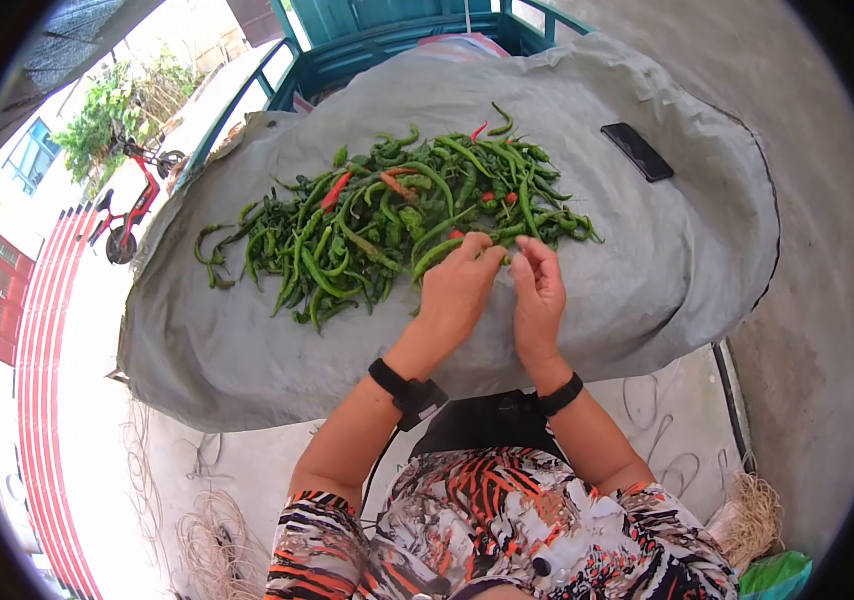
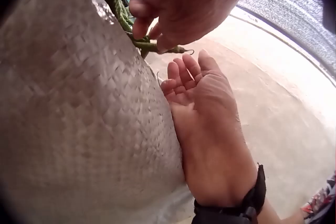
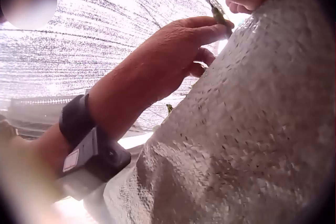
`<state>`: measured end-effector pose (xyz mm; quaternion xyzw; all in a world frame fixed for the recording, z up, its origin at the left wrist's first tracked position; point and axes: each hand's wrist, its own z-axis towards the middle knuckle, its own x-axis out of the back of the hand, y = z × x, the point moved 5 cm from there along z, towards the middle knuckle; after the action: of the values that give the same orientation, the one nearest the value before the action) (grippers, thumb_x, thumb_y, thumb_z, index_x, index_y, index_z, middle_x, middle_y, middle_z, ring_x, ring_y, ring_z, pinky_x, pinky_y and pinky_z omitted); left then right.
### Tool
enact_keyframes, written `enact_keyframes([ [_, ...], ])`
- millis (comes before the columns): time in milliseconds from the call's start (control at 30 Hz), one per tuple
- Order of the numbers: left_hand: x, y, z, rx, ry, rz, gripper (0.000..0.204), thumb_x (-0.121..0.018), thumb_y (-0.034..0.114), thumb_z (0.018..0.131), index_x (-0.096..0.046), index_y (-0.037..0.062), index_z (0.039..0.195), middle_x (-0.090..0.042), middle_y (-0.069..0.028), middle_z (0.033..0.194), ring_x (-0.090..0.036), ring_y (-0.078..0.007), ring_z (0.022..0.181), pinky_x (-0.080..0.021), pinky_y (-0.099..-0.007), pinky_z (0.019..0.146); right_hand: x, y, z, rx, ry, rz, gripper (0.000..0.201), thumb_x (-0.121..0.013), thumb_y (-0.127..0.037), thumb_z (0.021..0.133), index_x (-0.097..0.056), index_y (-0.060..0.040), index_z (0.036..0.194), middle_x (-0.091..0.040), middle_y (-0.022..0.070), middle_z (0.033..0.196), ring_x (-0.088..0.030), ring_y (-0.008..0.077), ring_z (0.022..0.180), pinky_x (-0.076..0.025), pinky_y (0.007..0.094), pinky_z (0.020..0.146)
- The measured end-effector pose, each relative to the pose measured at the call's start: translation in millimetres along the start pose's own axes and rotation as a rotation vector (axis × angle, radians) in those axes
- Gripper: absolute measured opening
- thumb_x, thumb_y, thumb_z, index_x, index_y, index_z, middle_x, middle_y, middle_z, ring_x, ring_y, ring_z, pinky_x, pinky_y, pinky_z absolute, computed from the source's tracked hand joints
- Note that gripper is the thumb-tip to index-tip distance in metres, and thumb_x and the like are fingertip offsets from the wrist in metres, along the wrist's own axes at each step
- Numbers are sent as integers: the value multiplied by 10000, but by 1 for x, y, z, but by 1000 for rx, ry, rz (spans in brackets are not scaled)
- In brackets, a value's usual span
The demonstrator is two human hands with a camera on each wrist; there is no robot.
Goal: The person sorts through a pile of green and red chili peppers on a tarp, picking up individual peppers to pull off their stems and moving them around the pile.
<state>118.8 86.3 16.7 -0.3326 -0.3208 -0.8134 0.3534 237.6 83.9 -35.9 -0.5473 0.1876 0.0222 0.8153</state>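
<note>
Green chili pepper at near edge of the pepper pile on grey tarp, left hand pinching its stem end, right hand loosely open, empty beside it; looks light, bendy, best held near stem.

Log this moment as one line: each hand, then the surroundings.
left hand: pinches green chili at pile edge | right hand: fingers loosely curled, beside chili, holding nothing | chili pile on grey tarp | phone apart
</note>
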Motion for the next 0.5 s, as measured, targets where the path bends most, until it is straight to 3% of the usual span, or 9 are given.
enact_keyframes([
  [167,3,4,-5,-54,-8,-11,262,-613,39,812,-637,115,1061,-594,-61,1105,-663,-273,853,-544,-384,650,3,1,1,-82,-36,59,121,-529,-161,1021,-560,-46,1041,-555,10,981,-528,67,761,-467,219,701],
  [233,4,3,-10,-12,75,-17,224,-618,75,859,-641,138,1074,-592,-53,1137,-670,-262,822,-544,-385,661,3,-1,0,-50,36,76,129,-510,-165,1029,-554,-45,1049,-551,4,952,-520,62,735,-465,219,679],
  [333,1,-18,-15,219,128,-53,303,-624,77,860,-611,141,1155,-571,-78,1179,-669,-272,817,-542,-378,672,3,-2,2,-11,76,74,146,-487,-178,1038,-548,-47,1056,-547,-2,922,-513,60,717,-464,218,667],
  [433,-7,-34,-15,335,95,-122,405,-644,106,855,-557,134,1249,-560,-88,1174,-661,-281,846,-536,-383,686,3,-5,1,-22,96,70,156,-480,-193,1042,-548,-53,1049,-542,-7,899,-496,57,697,-453,212,645],
  [500,-9,-29,-14,313,81,-47,427,-647,123,847,-531,85,1257,-548,-112,1162,-641,-321,914,-530,-421,697,5,-7,2,-48,118,76,168,-485,-211,1040,-553,-57,1047,-544,-4,908,-492,58,692,-446,213,634],
])
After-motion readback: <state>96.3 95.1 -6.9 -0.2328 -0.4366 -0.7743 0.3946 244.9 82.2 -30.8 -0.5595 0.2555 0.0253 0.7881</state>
